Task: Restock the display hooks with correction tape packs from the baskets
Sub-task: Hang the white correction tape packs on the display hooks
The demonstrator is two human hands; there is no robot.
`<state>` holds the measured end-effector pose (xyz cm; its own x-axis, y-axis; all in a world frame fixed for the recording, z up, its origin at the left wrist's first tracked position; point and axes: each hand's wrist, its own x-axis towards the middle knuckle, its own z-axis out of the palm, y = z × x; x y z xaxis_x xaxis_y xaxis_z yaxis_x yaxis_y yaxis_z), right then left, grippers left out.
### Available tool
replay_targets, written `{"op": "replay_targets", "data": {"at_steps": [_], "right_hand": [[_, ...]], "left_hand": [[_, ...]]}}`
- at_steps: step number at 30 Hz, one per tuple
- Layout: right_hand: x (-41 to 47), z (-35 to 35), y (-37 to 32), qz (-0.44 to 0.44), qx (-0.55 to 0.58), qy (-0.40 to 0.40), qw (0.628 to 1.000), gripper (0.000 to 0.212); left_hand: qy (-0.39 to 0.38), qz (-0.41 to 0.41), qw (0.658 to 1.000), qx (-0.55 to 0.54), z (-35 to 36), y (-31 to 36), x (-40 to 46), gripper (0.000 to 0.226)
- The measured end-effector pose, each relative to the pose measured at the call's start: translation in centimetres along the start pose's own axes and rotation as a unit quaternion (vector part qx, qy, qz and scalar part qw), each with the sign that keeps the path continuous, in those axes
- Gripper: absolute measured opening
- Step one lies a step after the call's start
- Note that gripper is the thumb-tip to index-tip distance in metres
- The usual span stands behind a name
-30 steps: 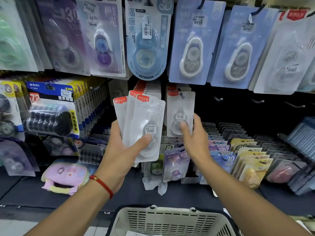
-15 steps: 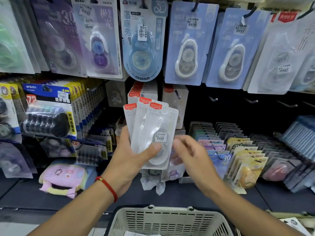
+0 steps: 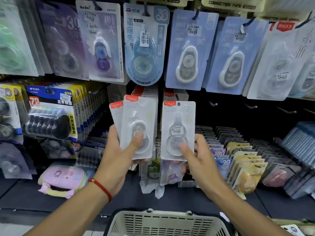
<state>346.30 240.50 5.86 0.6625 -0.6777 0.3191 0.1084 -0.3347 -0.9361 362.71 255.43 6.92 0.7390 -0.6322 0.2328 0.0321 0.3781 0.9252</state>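
Observation:
My left hand [image 3: 119, 155] grips a small fan of white correction tape packs [image 3: 139, 120] with red corner labels, thumb pressed on the front pack's blister. My right hand [image 3: 197, 155] pinches a single matching white pack [image 3: 179, 120] by its lower edge and holds it upright, just right of the fan. Behind the two sets, more of the same white packs [image 3: 170, 95] hang on a display hook. A beige slotted basket [image 3: 168, 223] sits below my arms at the bottom edge.
Larger blue and purple correction tape packs [image 3: 189, 50] hang in a row above. Several bare hooks [image 3: 250, 106] stick out of the dark panel to the right. Yellow-carded packs [image 3: 51, 114] hang left; rows of small packs [image 3: 242, 159] stand on the lower right shelf.
My right hand let go of a pack at the hook, dropped back to the fan in my left hand, and now holds one pack taken from it. The left hand's fan is thinner.

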Motion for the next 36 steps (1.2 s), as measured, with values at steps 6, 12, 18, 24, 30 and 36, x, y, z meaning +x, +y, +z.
{"op": "replay_targets", "data": {"at_steps": [6,12,18,24,30,36], "right_hand": [[1.7,0.0,0.7,0.007,0.006,0.022,1.000,0.018],[2.7,0.7,2.8,0.017,-0.006,0.089,0.996,0.020],[8.6,1.9,5.7,0.095,-0.048,0.109,0.988,0.030],[7.9,1.8,6.1,0.216,-0.057,0.065,0.973,0.056],[2.8,2.8,1.2,0.048,-0.010,0.000,0.999,0.033],[-0.4,3.9,-0.7,-0.002,-0.103,-0.038,0.994,0.049]], "left_hand": [[0.019,-0.001,1.000,-0.019,-0.9,0.7,-0.2,0.051],[0.017,-0.003,1.000,-0.015,-1.3,1.0,-0.4,0.055],[-0.001,-0.005,1.000,-0.004,-0.3,0.4,-0.7,0.049],[-0.024,-0.016,1.000,-0.004,0.5,-0.2,-1.1,0.050],[-0.054,-0.045,0.998,-0.006,1.0,-0.5,-1.2,0.060],[-0.075,-0.043,0.996,-0.006,0.9,-0.4,-1.6,0.062]]}}
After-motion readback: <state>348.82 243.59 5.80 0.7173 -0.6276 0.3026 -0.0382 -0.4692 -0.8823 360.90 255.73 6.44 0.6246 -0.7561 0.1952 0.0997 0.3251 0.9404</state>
